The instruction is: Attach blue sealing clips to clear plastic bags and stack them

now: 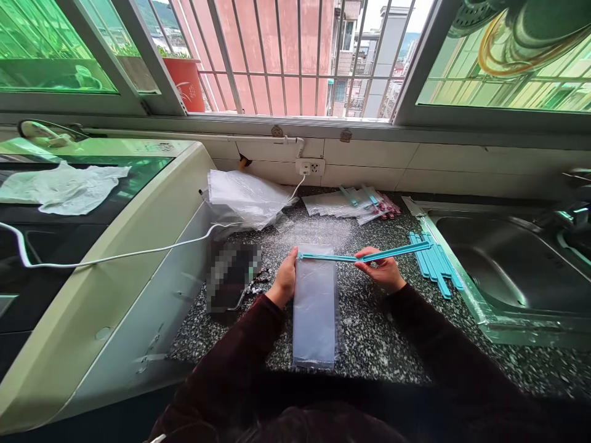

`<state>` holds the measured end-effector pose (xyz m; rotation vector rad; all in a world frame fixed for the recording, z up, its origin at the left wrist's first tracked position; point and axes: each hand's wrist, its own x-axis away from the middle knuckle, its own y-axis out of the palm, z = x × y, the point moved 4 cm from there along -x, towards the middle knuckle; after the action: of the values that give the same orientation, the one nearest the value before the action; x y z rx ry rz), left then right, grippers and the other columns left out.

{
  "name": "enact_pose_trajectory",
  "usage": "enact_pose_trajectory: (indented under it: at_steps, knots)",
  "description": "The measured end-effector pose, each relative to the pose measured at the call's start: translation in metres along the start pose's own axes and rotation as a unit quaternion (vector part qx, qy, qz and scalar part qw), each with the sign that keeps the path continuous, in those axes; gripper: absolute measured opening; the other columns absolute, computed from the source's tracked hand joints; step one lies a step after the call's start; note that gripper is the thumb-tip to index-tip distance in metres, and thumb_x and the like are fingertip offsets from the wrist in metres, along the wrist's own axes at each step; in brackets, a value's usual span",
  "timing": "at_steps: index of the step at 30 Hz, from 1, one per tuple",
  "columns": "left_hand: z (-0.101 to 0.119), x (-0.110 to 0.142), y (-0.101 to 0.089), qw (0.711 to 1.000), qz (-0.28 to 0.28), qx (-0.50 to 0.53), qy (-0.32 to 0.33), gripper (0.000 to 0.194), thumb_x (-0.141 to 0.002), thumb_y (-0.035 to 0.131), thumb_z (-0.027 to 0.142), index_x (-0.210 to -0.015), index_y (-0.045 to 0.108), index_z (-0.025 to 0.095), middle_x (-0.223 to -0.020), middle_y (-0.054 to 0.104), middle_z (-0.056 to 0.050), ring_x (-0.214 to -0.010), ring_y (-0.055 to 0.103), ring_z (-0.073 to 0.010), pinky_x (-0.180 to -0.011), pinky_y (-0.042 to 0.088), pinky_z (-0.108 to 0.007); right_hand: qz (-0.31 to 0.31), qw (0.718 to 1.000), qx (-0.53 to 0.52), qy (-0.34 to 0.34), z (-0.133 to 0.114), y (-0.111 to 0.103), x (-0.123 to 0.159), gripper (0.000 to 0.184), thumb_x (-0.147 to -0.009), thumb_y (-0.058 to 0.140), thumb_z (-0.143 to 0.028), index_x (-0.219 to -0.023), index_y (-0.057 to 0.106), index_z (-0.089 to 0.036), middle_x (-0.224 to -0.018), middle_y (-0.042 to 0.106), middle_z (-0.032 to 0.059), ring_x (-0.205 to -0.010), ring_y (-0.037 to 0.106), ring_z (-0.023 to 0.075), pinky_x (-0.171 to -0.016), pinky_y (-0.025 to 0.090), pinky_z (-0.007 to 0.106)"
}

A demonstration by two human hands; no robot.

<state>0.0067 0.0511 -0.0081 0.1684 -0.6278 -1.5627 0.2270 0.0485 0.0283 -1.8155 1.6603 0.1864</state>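
A long turquoise bag-sealing clip (394, 251) lies crosswise over the upper end of a clear plastic bag (314, 314), its two parts spread at an angle. My left hand (285, 280) is closed at the clip's left end, beside the bag's edge; its fingertips are partly hidden. Near the middle of the clip, right of the bag, my right hand (379, 269) pinches it between thumb and fingers. More turquoise clips (431, 261) lie in a loose pile to the right, by the sink.
Loose plastic bags (249, 197) are heaped at the back left. Bags with turquoise and pink clips (332, 206) lie at the back. A blurred-out phone-like object (231, 277) is left, a metal sink (512, 264) right. A white cable (138, 255) crosses the pale appliance (184, 203).
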Motion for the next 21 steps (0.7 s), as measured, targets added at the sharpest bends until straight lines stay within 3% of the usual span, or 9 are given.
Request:
enact_pose_trajectory:
  at_steps: [3, 9, 14, 21]
  knots:
    - [0.002, 0.004, 0.005, 0.998, -0.040, 0.034, -0.021, 0.043, -0.059, 0.065, 0.053, -0.073, 0.064, 0.013, -0.063, 0.064, -0.005, -0.067, 0.061, -0.0204, -0.063, 0.046, -0.030, 0.008, 1.000, 0.000, 0.002, 0.000, -0.001, 0.000, 0.022, -0.070, 0.068, -0.041, -0.074, 0.066, -0.020, -0.070, 0.063, 0.0030, -0.059, 0.056, 0.0128, -0.051, 0.047, 0.027]
    - [0.003, 0.006, 0.003, 0.998, -0.013, -0.058, -0.019, 0.024, -0.048, 0.070, 0.028, -0.064, 0.060, 0.014, -0.054, 0.058, 0.003, -0.048, 0.047, -0.0086, -0.049, 0.034, -0.021, 0.023, 1.000, 0.013, 0.006, 0.000, -0.002, 0.001, 0.024, -0.070, 0.067, -0.045, -0.074, 0.066, -0.021, -0.070, 0.063, 0.0030, -0.061, 0.056, 0.0134, -0.052, 0.047, 0.027]
    - [0.000, 0.006, 0.005, 0.995, -0.020, -0.092, -0.045, 0.021, -0.047, 0.068, 0.028, -0.061, 0.059, 0.014, -0.052, 0.056, 0.003, -0.046, 0.045, -0.0081, -0.048, 0.032, -0.020, 0.047, 0.998, 0.030, -0.007, -0.002, -0.004, 0.001, 0.022, -0.070, 0.067, -0.043, -0.073, 0.066, -0.020, -0.071, 0.064, 0.0033, -0.062, 0.057, 0.0139, -0.052, 0.048, 0.028]
    - [0.001, 0.015, 0.011, 0.993, -0.078, -0.082, -0.043, 0.026, -0.051, 0.071, 0.032, -0.067, 0.062, 0.014, -0.056, 0.058, 0.001, -0.048, 0.047, -0.0088, -0.048, 0.032, -0.020, 0.139, 0.987, 0.070, 0.029, 0.006, -0.017, 0.003, 0.018, -0.073, 0.066, -0.037, -0.077, 0.065, -0.020, -0.073, 0.064, 0.0028, -0.056, 0.054, 0.0119, -0.050, 0.046, 0.026]
